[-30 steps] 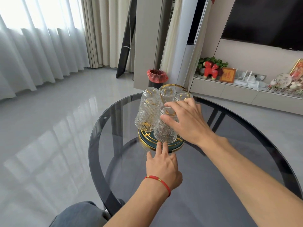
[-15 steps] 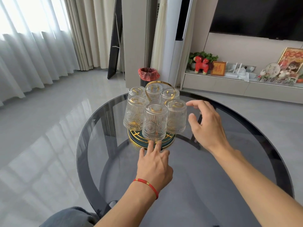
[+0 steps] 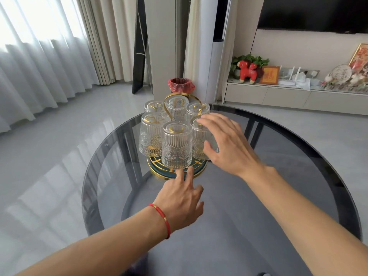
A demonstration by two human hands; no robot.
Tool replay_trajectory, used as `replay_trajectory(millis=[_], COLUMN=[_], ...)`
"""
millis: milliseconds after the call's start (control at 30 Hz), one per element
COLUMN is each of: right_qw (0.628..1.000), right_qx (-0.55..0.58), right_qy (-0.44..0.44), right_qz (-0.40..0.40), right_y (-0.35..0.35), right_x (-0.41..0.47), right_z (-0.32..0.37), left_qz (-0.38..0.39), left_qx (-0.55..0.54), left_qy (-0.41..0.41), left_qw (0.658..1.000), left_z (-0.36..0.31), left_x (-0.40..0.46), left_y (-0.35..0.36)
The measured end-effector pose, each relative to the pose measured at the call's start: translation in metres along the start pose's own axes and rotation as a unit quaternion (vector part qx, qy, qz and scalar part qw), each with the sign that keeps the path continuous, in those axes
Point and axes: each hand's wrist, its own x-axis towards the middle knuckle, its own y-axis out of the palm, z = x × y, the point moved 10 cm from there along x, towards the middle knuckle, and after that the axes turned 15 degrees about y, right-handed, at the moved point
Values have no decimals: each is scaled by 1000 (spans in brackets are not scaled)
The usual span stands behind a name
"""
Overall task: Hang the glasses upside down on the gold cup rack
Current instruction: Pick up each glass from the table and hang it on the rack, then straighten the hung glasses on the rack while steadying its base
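Note:
The gold cup rack (image 3: 166, 108) stands on the round glass table with its green and gold base (image 3: 157, 172) near the far edge. Several ribbed clear glasses hang upside down on it, among them a front glass (image 3: 176, 148), a left glass (image 3: 151, 136) and a right glass (image 3: 196, 144). My left hand (image 3: 179, 198) lies flat on the table, two straight fingertips touching the front rim of the base. My right hand (image 3: 225, 144) is spread beside the right glass, fingers over its top and thumb against its side.
The dark glass table (image 3: 278, 176) curves round the rack, its edge close behind. Beyond it on the floor stands a bin with a red liner (image 3: 180, 86). A low TV console (image 3: 298, 96) with ornaments runs along the right wall.
My right hand let go of the front glass, drew back to the right, and has now come back in against the right glass. My left hand stayed at the base.

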Motion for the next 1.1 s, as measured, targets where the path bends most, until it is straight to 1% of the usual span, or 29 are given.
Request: replay_trajectory(millis=[267, 633, 1100], right_qw=[999, 998, 999], right_qx=[5, 52, 26], right_qy=[-15, 1, -21], right_qz=[32, 40, 29], right_y=[0, -7, -10], right_x=[3, -1, 1], right_z=[-6, -30, -23], left_qz=[-7, -5, -2], left_qx=[-33, -28, -32], left_qy=[-58, -64, -78], left_qw=[998, 998, 996], left_z=[-4, 0, -1], left_x=[-3, -2, 0], left_y=[3, 0, 4])
